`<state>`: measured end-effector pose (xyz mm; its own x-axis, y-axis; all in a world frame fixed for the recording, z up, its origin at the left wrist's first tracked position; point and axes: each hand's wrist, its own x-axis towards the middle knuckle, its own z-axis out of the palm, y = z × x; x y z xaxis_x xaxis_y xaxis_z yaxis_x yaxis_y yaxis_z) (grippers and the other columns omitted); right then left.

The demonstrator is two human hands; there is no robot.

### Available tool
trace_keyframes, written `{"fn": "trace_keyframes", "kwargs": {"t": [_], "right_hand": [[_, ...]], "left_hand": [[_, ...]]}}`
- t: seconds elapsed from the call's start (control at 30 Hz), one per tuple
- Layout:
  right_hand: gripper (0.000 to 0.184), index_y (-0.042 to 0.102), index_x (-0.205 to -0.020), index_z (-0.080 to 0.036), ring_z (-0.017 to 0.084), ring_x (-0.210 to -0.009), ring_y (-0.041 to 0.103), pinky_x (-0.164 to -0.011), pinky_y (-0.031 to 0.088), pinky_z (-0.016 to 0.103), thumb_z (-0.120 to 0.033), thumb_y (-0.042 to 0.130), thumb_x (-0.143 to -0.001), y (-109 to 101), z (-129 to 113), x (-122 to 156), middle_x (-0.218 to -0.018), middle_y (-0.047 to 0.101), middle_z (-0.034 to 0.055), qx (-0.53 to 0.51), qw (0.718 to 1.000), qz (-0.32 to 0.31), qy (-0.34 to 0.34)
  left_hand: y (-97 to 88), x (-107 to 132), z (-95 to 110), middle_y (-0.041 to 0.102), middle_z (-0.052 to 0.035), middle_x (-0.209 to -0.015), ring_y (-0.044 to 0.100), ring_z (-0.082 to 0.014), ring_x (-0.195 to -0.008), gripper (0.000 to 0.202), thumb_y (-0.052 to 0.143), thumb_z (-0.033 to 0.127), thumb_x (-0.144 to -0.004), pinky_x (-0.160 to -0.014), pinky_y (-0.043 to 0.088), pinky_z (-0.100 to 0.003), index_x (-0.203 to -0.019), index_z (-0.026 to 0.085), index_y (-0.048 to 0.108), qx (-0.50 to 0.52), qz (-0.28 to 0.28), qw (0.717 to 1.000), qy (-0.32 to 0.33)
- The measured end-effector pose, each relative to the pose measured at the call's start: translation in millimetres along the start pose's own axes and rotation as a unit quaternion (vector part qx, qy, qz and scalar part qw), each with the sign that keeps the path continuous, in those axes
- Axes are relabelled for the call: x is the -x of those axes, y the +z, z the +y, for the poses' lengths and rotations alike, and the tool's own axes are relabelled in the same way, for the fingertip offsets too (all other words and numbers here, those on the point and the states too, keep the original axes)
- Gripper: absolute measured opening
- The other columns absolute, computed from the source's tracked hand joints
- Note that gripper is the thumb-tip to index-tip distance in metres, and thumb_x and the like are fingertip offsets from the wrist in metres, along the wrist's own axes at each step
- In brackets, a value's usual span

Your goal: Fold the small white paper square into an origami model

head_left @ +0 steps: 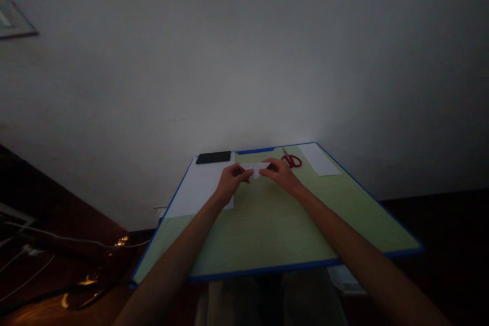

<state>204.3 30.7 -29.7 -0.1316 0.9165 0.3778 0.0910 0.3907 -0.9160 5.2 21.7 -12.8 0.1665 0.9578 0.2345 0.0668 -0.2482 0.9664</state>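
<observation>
A small folded white paper lies near the far side of a green table with a blue rim. My left hand pinches the paper's left end, fingers closed on it. My right hand grips the paper's right end the same way. Both forearms reach out over the green surface. The light is dim and the folds of the paper are hard to make out.
A larger white sheet lies at the table's left under my left wrist. A black phone rests at the far left corner. Red-handled scissors and another white paper strip lie at the far right. Cables cross the floor on the left.
</observation>
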Motion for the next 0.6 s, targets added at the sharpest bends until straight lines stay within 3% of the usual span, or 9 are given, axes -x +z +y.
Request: {"fn": "trace_keyframes", "kwargs": {"t": [0.13,0.33,0.6], "right_hand": [[0.033,0.073,-0.087,-0.015,0.015,-0.065,0.057,-0.062,0.044,0.028,-0.044,0.076,-0.073,1.4,-2.5,1.1,-0.072,0.067,0.0013,0.011,1.000,-0.001,0.006],[0.034,0.072,-0.086,-0.015,0.014,-0.063,0.055,-0.061,0.042,0.027,-0.047,0.074,-0.075,2.2,1.2,1.2,-0.069,0.065,0.0002,0.012,1.000,-0.022,0.000],[0.033,0.070,-0.085,-0.016,0.014,-0.064,0.055,-0.060,0.043,0.028,-0.047,0.073,-0.077,4.2,1.6,3.2,-0.071,0.064,0.0007,0.024,0.999,-0.033,-0.010]], "left_hand": [[0.3,-0.9,-2.3,0.069,-0.0051,-0.066,0.063,-0.0161,-0.063,0.033,0.084,0.042,-0.068,-0.064,0.052,-0.030,-0.069,0.014,0.066,0.000,0.001,1.000,-0.003],[3.3,1.2,-0.3,0.072,-0.0069,-0.072,0.065,-0.0172,-0.064,0.039,0.084,0.044,-0.070,-0.064,0.055,-0.031,-0.090,0.012,0.073,0.021,-0.015,1.000,-0.010],[2.4,-1.9,-4.8,0.071,-0.0071,-0.069,0.063,-0.0152,-0.062,0.036,0.084,0.043,-0.069,-0.061,0.049,-0.026,-0.082,0.012,0.074,0.005,-0.002,1.000,0.010]]}}
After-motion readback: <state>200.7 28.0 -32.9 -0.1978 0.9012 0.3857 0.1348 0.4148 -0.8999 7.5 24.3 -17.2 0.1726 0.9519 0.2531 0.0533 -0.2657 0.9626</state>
